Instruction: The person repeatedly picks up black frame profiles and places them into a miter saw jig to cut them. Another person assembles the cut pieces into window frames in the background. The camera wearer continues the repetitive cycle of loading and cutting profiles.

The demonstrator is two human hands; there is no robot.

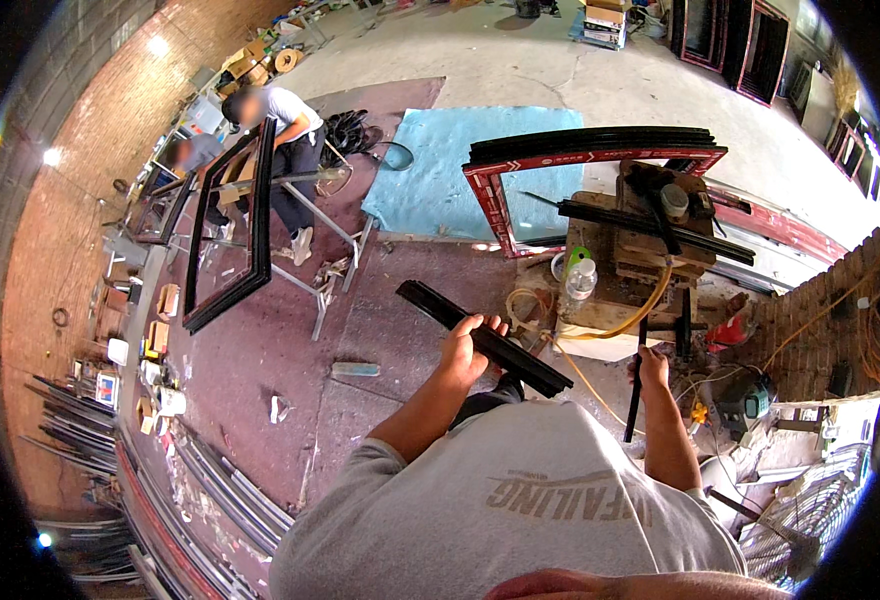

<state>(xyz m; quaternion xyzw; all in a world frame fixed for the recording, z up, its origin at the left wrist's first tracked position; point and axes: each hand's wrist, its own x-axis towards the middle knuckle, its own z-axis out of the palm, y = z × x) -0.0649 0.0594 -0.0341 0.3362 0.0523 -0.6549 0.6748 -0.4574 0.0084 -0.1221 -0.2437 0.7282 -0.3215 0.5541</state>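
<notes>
My left hand (468, 350) is closed around a short length of black grooved frame profile (515, 362), which slants from upper left to lower right before my chest. Lower and to the right, my right hand (650, 368) grips a thin black strip (634, 408), held nearly upright at my side. Ahead of that hand is a wooden workbench (610, 325) bearing a machine with a yellow hose (650, 308). Another long black profile (610, 215) lies across the machine. A clear plastic bottle (580, 282) stands at the bench's near left corner.
Behind the bench stands a red and black window frame (495, 205), near a blue sheet (430, 165) on the floor. Two people work at far left around a black frame (200, 255) on a metal stand (345, 240). A fan (820, 520) is at lower right; long profiles (225, 490) lie lower left.
</notes>
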